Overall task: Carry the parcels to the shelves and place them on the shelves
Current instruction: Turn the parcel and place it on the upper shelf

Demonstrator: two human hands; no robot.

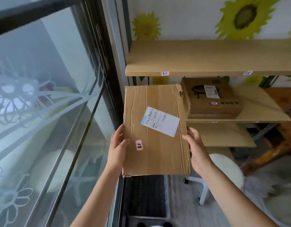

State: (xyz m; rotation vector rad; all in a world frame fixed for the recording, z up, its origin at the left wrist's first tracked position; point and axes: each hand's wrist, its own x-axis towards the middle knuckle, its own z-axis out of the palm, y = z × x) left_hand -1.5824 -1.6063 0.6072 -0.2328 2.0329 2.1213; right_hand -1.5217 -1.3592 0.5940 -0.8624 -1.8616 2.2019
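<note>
**Sliding a flat parcel onto the middle shelf**

The flat parcel [155, 130] — a creased cardboard package with a white shipping label [160, 121] and a small red-edged sticker [139, 144] on top — is held level in the air, its far edge at the left front of the middle shelf [256, 112] and its near end out over the floor. The left hand [117, 145] clamps the parcel's left edge, thumb on top; the right hand [196, 147] clamps the right edge the same way. The fingers of both hands curl under the cardboard and are hidden there, so how widely they are spread I cannot tell; only the thumbs [125, 141] show, pressed flat on the top face.

To the parcel's right, on the same shelf, a printed brown box [214, 97] sits touching or nearly touching the parcel's far right corner. Above the parcel's far end runs the top shelf [207, 59], bare on the part in view, with small paper tags [165, 73] on its front lip. To the parcel's left stands the window frame [108, 79], just beside it.

The gap is narrow, as I judge it — frame on one side, box on the other. The parcel should go in straight and level, low enough to clear the top shelf's lip, far edge landed first, then pushed from the near end while the hands slip back along the edges. The cardboard looks soft and crumpled, so even pressure from both sides should keep it from buckling or nudging the box aside.
</note>
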